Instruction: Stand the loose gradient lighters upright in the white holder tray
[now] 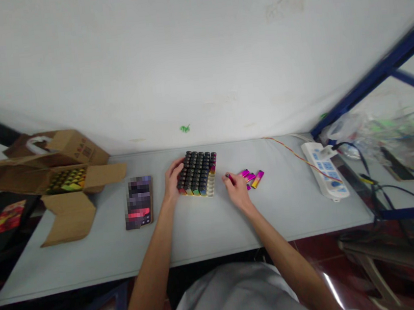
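Note:
A white tray (210,191) holds rows of small upright sticks with dark tops (196,170) and coloured sides; they look like vapes or lighters. Several bare slots show in its front right part. My left hand (173,177) grips the tray's left side, fingers resting along the outer row. To the right of the tray, my right hand (237,189) is closed in a pinch on one small stick (228,175), of which only a dark end shows. Beside that hand several loose pink-and-yellow sticks (257,179) lie on the table, partly covered by the hand.
On the grey table (200,234), a phone (138,201) lies left of the tray. Farther left stands an open cardboard box (68,209) with yellowish sticks inside. A white power strip (325,169) with cables is at the right, near a blue metal frame (355,90) and plastic bags (352,125).

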Motion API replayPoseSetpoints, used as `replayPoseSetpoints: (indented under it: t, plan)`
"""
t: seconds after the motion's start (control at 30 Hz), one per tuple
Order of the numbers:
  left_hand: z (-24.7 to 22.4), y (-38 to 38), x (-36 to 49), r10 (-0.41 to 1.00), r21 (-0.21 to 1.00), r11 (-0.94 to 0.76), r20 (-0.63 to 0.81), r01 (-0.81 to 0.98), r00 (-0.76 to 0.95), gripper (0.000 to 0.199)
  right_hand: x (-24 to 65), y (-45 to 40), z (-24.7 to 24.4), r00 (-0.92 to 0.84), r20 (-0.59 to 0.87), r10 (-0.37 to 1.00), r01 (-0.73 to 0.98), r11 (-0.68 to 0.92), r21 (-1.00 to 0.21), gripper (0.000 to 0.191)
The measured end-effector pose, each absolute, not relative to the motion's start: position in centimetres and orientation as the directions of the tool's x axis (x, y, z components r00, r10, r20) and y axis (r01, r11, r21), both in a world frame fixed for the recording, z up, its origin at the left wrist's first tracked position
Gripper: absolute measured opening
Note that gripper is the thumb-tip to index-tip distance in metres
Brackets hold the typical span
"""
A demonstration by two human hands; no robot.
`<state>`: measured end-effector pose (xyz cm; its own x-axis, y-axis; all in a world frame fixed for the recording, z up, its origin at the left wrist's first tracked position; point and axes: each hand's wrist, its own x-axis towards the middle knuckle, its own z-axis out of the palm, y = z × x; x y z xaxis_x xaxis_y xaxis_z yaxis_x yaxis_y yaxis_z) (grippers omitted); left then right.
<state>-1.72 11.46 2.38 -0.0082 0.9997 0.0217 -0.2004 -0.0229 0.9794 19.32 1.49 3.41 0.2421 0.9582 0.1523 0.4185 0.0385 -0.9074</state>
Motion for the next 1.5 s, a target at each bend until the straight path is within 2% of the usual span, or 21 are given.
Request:
replayPoseSetpoints:
  t: [0.27, 0.47, 0.67, 0.97, 1.5]
  plan:
    - [2.48, 11.43, -1.66, 0.999, 0.980, -0.031, 0.027, -0.195, -0.022, 0.040, 19.20, 1.42, 3.67, 0.215, 0.189, 0.958, 0.448, 0.075, -0.891, 0.053]
    - [2.29, 11.50, -1.76, 0.999, 0.977, -0.033, 0.031, -0.212, -0.010, 0.039, 19.18, 1.31, 3.61, 0.210, 0.200, 0.957, 0.448, 0.088, -0.889, 0.055]
    - [2.04, 11.69, -1.77, 0.999, 0.974, -0.043, 0.044, -0.223, -0.004, 0.037, 19.17, 1.31, 3.57, 0.208, 0.208, 0.956, 0.464, 0.091, -0.881, 0.052]
    - [1.83, 11.67, -1.80, 0.999, 0.975, -0.038, 0.038, -0.217, -0.006, 0.038, 19.15, 1.39, 3.50, 0.220, 0.170, 0.961, 0.509, 0.036, -0.860, 0.036]
    - [2.14, 11.53, -1.71, 0.999, 0.976, -0.037, 0.036, -0.216, -0.009, 0.037, 19.14, 1.34, 3.54, 0.187, 0.176, 0.966, 0.501, 0.060, -0.863, 0.038]
